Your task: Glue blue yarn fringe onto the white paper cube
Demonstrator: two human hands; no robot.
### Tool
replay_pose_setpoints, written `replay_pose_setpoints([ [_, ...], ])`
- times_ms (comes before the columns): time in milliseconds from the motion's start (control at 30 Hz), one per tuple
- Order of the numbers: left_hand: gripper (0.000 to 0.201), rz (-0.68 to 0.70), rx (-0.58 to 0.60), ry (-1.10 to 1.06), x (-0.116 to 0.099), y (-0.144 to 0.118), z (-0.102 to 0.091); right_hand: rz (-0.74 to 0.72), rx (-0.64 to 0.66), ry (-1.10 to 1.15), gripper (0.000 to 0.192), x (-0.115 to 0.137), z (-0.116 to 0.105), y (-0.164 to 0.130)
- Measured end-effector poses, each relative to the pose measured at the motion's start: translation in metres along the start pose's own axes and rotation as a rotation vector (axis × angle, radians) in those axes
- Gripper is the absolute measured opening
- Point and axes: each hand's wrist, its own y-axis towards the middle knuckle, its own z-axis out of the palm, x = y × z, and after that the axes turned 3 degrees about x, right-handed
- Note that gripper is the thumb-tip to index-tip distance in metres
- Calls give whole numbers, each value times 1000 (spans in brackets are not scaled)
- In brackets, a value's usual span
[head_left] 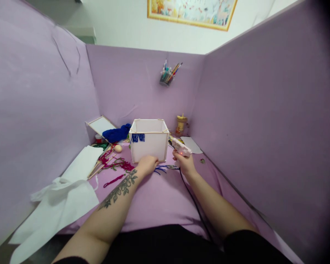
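A white open-topped box [150, 148] with thin stick edging stands in the middle of the table. Short strands of blue yarn [138, 138] hang along the upper left of its front. My left hand [147, 164] is closed at the foot of the box's front; whatever its fingers hold is hidden. Just right of it lie cut blue yarn pieces [161, 169]. My right hand [185, 163] grips a pale glue gun [182, 148] with a small red light, its nose pointing toward the box's right side. A black cord [192, 198] runs down from it.
Left of the box are a blue yarn bundle [117, 134], magenta yarn [123, 164], wooden sticks [99, 165], an egg-like ball [118, 148] and white sheets [57, 201]. A brown-yellow cup [181, 124] stands behind right. Lilac panels [145, 84] enclose the table; a brush holder [166, 77] hangs at the back.
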Motion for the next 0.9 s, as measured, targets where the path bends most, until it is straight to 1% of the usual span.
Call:
replay_pose_setpoints([
  [67,31,22,-36,-6,-1,2,7,-12,5,-20,24,1,0,-1],
  [133,30,18,-42,-8,-2,5,12,-29,8,-30,24,0,-1,-1],
  [300,32,-20,30,45,-1,14,23,-33,-7,-21,24,-5,0,0],
  [400,33,4,62,78,-2,13,24,-35,-7,-21,25,-5,1,0],
  [500,31,18,74,77,-3,8,20,-46,-19,-27,25,-3,1,-2],
  [567,30,18,42,55,-5,5,15,-53,-23,-42,25,-2,1,-5],
  [700,27,6,-77,-101,-10,1,1,-84,-33,-92,26,2,3,-11],
  [833,20,29,-146,-304,-14,2,-9,-121,15,-86,30,1,8,-17],
  [900,17,61,-187,-417,-16,1,-11,-105,50,-77,31,-2,10,-18],
])
